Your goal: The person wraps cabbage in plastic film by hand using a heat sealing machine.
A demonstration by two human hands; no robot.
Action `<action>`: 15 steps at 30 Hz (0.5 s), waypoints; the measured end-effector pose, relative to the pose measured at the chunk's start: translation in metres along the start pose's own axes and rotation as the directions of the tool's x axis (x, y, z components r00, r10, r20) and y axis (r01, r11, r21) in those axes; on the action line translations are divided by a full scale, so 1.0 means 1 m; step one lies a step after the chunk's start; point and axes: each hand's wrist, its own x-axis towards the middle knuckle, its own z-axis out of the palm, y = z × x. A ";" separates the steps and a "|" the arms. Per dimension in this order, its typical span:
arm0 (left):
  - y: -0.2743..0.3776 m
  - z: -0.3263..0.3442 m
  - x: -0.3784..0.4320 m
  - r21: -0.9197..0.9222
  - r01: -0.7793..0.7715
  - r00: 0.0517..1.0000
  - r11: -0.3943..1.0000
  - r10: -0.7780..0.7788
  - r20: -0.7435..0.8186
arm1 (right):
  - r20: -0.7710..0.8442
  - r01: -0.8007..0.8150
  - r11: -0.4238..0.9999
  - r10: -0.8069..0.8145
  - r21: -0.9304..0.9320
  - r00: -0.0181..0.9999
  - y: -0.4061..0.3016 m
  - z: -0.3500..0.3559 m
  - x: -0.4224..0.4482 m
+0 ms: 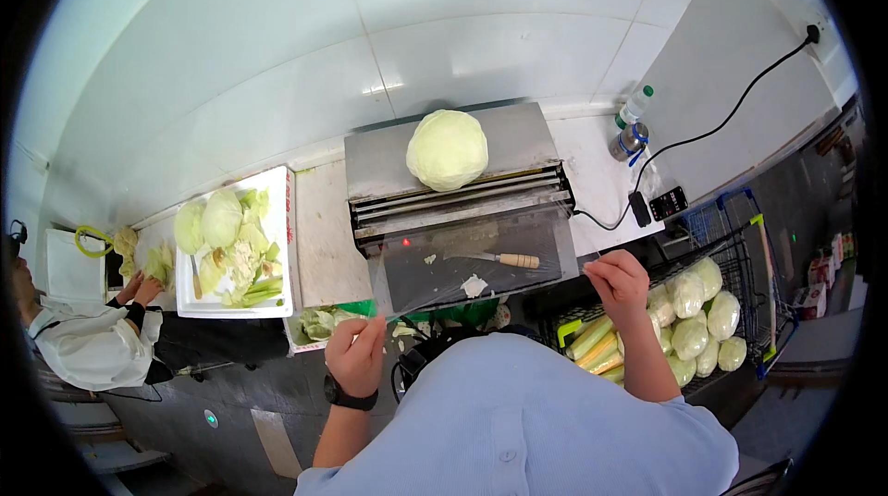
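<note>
A sheet of clear cling film (416,288) is pulled out from the tabletop film-wrapping machine (378,166) towards my body. My left hand (355,352) pinches its near left corner, and my right hand (619,288) pinches the near right one. Beneath the film, a knife with a wooden handle (519,260) and a scrap of pale leaf (474,286) lie on the machine's dark front plate (416,281). One round, pale green cabbage (447,151) rests on the metal top behind the rollers.
Left of the machine, a white foam tray (186,288) holds cabbages and trimmed leaves. Beyond it, a co-worker (97,343) handles leaves. A shopping cart (766,288) with wrapped vegetables stands at right. A flask (628,142), a bottle (634,108), a phone (668,203) and a power cable (728,120) occupy the right side.
</note>
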 end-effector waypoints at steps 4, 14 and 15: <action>0.018 -0.020 0.010 0.018 0.004 1.000 1.000 -0.004 -0.003 | 0.007 0.088 0.996 -0.088 -0.017 0.996 -0.012 -0.021 0.013; -0.004 -0.034 0.108 -0.047 0.014 0.999 0.999 -0.016 -0.041 | -0.035 -0.013 0.999 0.014 0.042 0.999 0.005 -0.034 0.117; -0.019 -0.024 0.131 -0.091 -0.010 0.996 0.996 0.003 -0.086 | -0.048 -0.002 0.998 0.005 0.060 0.999 0.017 -0.026 0.141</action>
